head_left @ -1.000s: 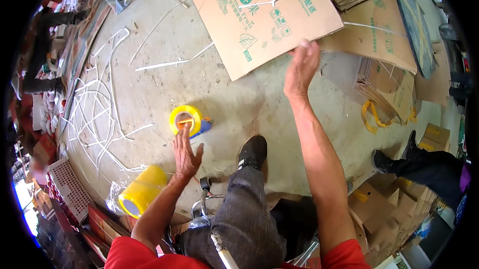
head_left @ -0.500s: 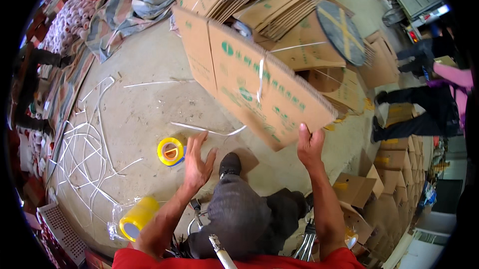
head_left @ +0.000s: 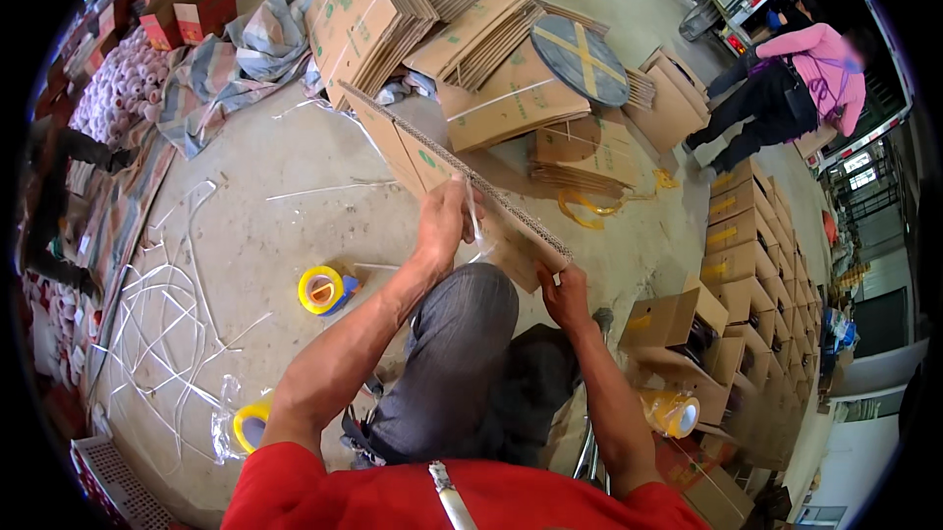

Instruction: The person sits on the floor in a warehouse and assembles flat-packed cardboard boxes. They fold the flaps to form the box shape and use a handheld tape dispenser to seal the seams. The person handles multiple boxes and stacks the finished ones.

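A tied bundle of flattened cardboard boxes (head_left: 403,152) with green print stands tilted in front of my knees, its corrugated edge facing up. My left hand (head_left: 445,225) is closed at the white packing strap (head_left: 475,214) that runs round the bundle. My right hand (head_left: 564,296) grips the bundle's near right corner, thumb toward the edge. The lower part of the bundle is partly hidden by my hands and knee. On the floor left of my left forearm lies a yellow tape roll (head_left: 320,290) with a blue part beside it.
Loose white strapping (head_left: 167,324) is tangled on the floor at left. Ahead are stacks of flattened boxes (head_left: 481,39) and a round grey disc (head_left: 580,60) with a yellow cross. Filled cartons (head_left: 742,245) line the right, where a person in pink (head_left: 801,73) stands.
My left hand has moved from open air onto the strap. The bundle has come nearer and turned edge-up, with my right hand still at its corner. The view has shifted right.
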Action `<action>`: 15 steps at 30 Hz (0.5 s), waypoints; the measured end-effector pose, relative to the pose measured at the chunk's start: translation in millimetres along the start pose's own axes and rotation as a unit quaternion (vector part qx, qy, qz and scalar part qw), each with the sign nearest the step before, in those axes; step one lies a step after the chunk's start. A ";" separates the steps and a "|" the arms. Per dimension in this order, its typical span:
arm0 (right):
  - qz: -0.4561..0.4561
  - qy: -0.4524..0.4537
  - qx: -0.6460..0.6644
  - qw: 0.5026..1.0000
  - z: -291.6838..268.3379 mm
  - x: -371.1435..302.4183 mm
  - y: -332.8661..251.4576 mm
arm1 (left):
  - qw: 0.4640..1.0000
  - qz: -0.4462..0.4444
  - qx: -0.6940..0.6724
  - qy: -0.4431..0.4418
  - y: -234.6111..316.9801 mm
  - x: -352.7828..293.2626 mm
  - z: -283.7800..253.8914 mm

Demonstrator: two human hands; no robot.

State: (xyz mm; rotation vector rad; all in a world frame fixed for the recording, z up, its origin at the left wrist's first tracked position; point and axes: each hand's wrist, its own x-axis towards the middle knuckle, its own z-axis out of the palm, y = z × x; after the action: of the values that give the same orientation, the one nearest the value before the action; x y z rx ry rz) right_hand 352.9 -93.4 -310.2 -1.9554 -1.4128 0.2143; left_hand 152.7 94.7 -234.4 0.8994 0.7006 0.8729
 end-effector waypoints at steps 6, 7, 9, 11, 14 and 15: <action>-0.061 0.023 0.055 0.996 0.6 -17.4 -12.4 | 0.988 0.037 0.126 -0.082 12.1 -29.6 -9.9; -0.068 0.013 0.046 0.997 0.5 -14.0 -17.6 | 0.979 0.118 0.134 -0.100 7.9 -20.2 -24.5; -0.070 0.001 0.018 0.997 -10.8 -15.5 -17.4 | 0.997 -0.035 -0.037 -0.061 39.6 -14.9 -12.2; -0.081 -0.028 0.025 0.996 -22.3 -16.8 -19.2 | 0.992 0.023 -0.091 -0.089 67.7 8.4 -21.3; -0.073 -0.050 0.021 0.996 -34.2 -22.2 -15.3 | 0.989 0.143 -0.016 -0.030 135.4 38.4 -29.2; -0.056 -0.052 0.011 0.997 -42.1 -31.8 -5.9 | 0.989 0.150 -0.010 0.016 167.2 27.1 -16.0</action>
State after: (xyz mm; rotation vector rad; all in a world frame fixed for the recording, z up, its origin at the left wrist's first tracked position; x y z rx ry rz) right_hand 357.4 -139.2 -283.7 -1.8635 -1.5752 0.2820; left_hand 96.1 181.0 -99.1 0.9893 0.5913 1.1610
